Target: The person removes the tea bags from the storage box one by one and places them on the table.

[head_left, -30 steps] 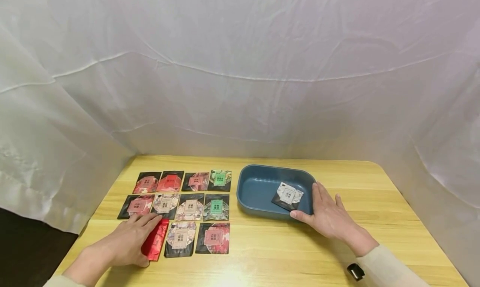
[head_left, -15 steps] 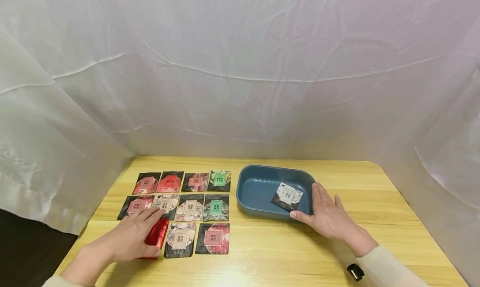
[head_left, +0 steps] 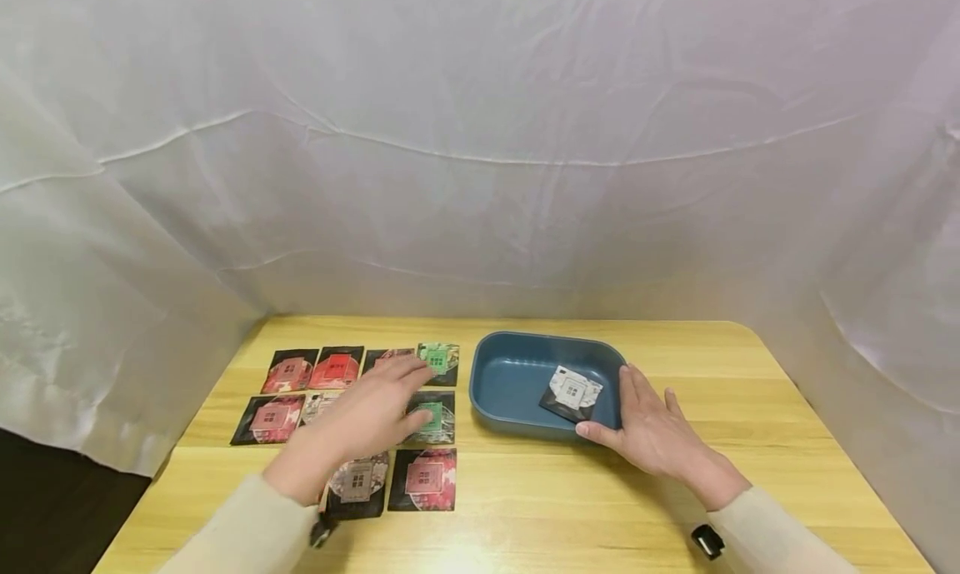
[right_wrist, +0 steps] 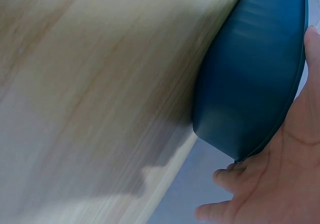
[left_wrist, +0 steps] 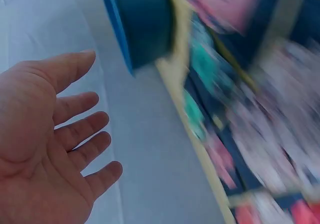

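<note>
In the head view my left hand (head_left: 360,411) hangs over the rows of flat printed packets, its fingers pointing towards the green-labelled packet (head_left: 438,361). Nothing is held in its loosely spread fingers, as the left wrist view of the hand (left_wrist: 50,134) confirms. Beneath it lies another green packet (head_left: 433,417), partly covered. My right hand (head_left: 660,436) rests with straight fingers along the right end of a blue rectangular box (head_left: 510,395), thumb at its front corner. Inside the box lies one white-and-black packet (head_left: 572,393). The left arm hides the red packet almost wholly.
Towards the front lie a pale floral packet (head_left: 357,484) and a red-and-black packet (head_left: 423,480). More red packets (head_left: 288,371) lie at the far left. White cloth (head_left: 480,182) hangs behind and beside the wooden table (head_left: 540,507). The left wrist view is blurred.
My left hand has come away from the red packet and moved right and farther back across the rows. My right hand stays at the box.
</note>
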The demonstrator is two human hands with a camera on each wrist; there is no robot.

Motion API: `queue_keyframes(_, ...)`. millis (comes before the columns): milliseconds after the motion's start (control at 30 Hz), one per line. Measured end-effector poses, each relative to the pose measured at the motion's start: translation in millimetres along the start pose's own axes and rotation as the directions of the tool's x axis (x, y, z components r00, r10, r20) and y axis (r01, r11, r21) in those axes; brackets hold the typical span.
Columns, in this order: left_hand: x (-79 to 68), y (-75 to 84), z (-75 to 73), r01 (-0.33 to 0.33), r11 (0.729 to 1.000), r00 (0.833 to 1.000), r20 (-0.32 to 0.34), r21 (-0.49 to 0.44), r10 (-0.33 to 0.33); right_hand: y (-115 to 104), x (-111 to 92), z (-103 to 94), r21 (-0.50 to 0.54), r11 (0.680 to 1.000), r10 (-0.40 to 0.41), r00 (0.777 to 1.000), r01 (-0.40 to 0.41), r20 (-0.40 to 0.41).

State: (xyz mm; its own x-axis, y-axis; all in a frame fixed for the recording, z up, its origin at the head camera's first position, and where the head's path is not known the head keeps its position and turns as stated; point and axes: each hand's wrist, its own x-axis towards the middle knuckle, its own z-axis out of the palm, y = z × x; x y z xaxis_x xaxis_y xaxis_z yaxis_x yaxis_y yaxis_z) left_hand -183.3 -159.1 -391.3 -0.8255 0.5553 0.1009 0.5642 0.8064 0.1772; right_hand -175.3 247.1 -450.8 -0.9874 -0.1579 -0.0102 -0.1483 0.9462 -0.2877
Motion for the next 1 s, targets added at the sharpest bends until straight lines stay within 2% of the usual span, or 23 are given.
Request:
queue_keyframes(100,30.3,21.5,3.2,-0.047,0.999,0.999,0.021,0.005,0.047,0,0,0.5,-0.006,1.000,0.001,1.000,-0.001,-0.003)
queue_keyframes(267,78.4,59.7,12.6,-0.142,0.988,0.988,0.071,0.066,0.137,0,1,2.8,-0.009,1.000,0.000,1.000,0.000,-0.002)
queue_keyframes(367,102.3,81.5,19.7,-0.190,0.977,0.977,0.118,0.096,0.178,-1,2,4.1,-0.012,1.000,-0.004,1.000,0.004,-0.004)
queue_keyframes(500,127.3,101.5,33.9,-0.214,0.975,0.962,0.187,0.065,0.199,-1,3,4.8,-0.012,1.000,-0.009,1.000,0.009,0.000)
queue_keyframes(633,145.4,110.8,51.1,-0.195,0.980,0.945,0.260,-0.035,0.198,-2,3,5.0,-0.012,1.000,-0.013,1.000,0.013,-0.002)
queue_keyframes(767,156.8,116.1,65.6,-0.149,0.981,0.927,0.326,-0.128,0.183,-2,3,4.9,-0.013,1.000,-0.017,1.000,0.017,-0.003)
queue_keyframes(867,160.7,120.1,72.7,-0.099,0.982,0.913,0.377,-0.158,0.153,-2,2,4.6,-0.017,1.000,-0.021,1.000,0.021,-0.005)
queue_keyframes(1000,162.3,121.9,77.9,-0.034,0.987,0.894,0.437,-0.155,0.099,-2,2,4.4,-0.024,0.999,-0.026,1.000,0.025,-0.017)
